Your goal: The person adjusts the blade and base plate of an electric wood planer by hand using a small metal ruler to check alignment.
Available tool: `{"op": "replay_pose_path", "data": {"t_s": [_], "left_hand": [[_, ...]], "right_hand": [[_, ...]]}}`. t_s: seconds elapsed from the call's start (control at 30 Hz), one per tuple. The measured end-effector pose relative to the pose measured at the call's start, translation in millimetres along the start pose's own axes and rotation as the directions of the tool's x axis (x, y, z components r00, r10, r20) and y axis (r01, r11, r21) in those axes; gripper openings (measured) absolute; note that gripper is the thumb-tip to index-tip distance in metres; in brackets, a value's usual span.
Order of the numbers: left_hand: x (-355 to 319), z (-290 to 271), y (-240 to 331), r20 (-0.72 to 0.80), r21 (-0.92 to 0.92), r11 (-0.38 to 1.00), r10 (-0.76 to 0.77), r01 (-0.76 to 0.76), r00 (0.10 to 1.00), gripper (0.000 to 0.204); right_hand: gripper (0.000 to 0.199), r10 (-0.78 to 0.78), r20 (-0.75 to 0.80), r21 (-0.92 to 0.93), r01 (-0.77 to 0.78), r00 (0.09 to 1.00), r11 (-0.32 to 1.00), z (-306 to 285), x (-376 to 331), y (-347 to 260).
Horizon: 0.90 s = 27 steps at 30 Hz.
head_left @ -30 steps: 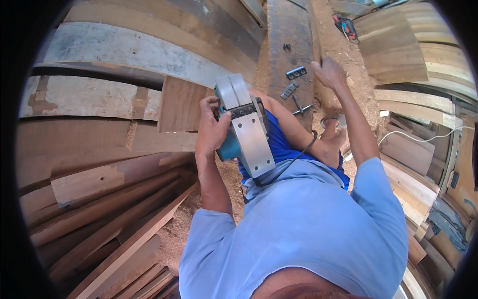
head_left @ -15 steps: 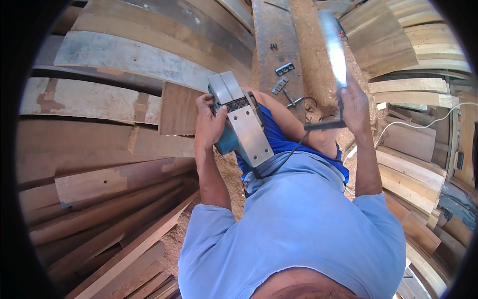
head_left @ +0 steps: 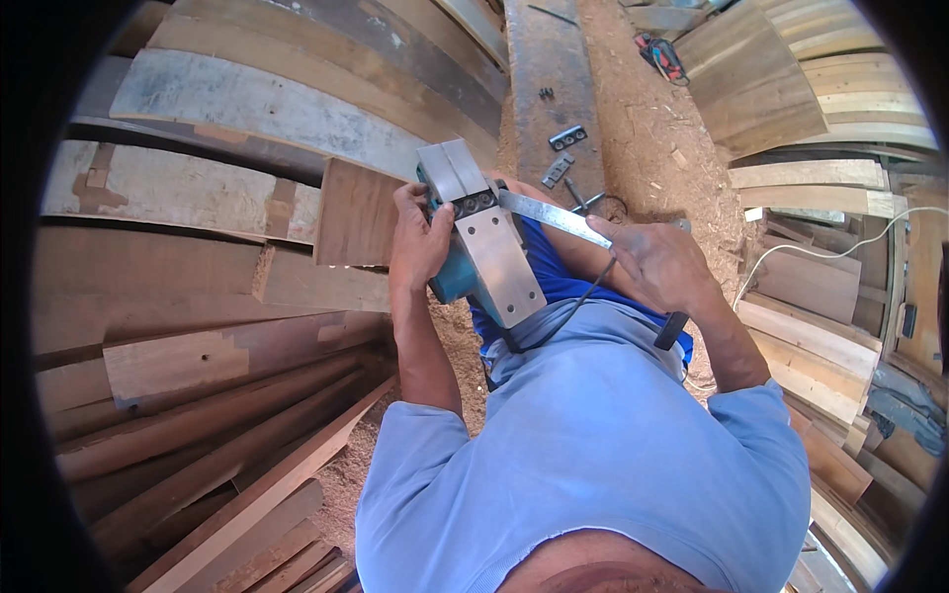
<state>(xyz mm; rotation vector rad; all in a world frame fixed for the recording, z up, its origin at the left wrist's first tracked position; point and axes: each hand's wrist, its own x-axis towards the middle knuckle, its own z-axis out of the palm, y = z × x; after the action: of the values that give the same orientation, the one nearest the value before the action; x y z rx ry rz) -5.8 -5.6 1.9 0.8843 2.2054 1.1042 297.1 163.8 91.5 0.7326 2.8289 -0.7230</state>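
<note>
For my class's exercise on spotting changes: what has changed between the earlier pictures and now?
The right hand, stretched forward a second ago, has come back toward the body. The metal square it holds, whose blade pointed forward half a second ago, now aims that blade leftward, its tip by the power planer. The left hand still grips the planer; the loose metal parts remain on the plank.

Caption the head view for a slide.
Left hand holds an upturned power planer; right hand holds a metal-bladed square.

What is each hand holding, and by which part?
The left hand holds the upturned electric planer by its side, near the cutter slot. The right hand grips the metal square by its blade, near the dark stock.
</note>
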Motion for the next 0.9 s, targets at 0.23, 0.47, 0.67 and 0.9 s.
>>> {"op": "replay_pose_path", "data": {"t_s": [0.23, 0.47, 0.67, 0.9], "left_hand": [[3, 1, -8, 0.007, -0.013, 1.0, 0.022, -0.021, 1.0, 0.055], [6, 2, -9, 0.015, -0.051, 0.999, 0.003, -0.002, 1.0, 0.053], [6, 5, -16, -0.015, -0.013, 0.998, 0.068, -0.068, 0.998, 0.053], [1, 2, -3, -0.007, -0.034, 0.999, 0.041, -0.041, 0.999, 0.053]], "right_hand": [[0.047, 0.015, 0.031, 0.007, -0.016, 0.999, 1.0, -10, 8, -11], [0.048, -0.027, 0.051, -0.043, 0.029, 0.998, 0.999, -9, 7, -14], [0.051, 0.012, 0.086, -0.009, -0.011, 0.996, 1.0, -8, 4, -14], [0.05, -0.029, 0.026, 0.053, 0.028, 0.999, 0.998, -4, 2, -12]]}}
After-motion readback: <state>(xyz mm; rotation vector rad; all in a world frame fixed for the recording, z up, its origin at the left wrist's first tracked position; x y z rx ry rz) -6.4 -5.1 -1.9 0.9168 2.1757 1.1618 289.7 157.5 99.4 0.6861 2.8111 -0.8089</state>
